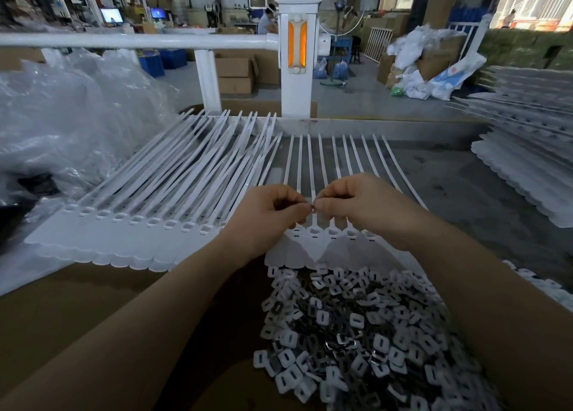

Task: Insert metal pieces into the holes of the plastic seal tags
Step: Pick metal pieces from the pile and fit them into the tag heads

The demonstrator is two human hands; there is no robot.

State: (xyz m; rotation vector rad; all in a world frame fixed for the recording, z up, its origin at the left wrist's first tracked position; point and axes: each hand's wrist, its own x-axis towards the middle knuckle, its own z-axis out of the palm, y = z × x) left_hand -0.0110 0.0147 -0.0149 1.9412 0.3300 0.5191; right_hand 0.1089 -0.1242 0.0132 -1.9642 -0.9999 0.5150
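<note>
Hands meet at the centre of the view: the left hand point(273, 212) and the right hand point(353, 203) are both curled, their fingertips together pinching one small metal piece point(312, 206) just above a strip of plastic seal tags point(313, 246) lying flat on the counter point(465, 193). Step in hand, by my assessment: orienting or separating the piece before seating it; it is not yet in a hole. Several slotted heads of this strip lie directly below the fingertips, at 6 o'clock from the piece; whether any are already filled is too small to tell. A heap of loose pieces point(356, 333) lies nearer the person, at 6 o'clock from the strip. A stack of further tag strips point(148, 200) sits at 9 o'clock, another stack point(527, 169) at 3 o'clock. The next move calls for lowering the piece squarely onto one head hole and pressing it home, with the strip steadied against shifting.
</note>
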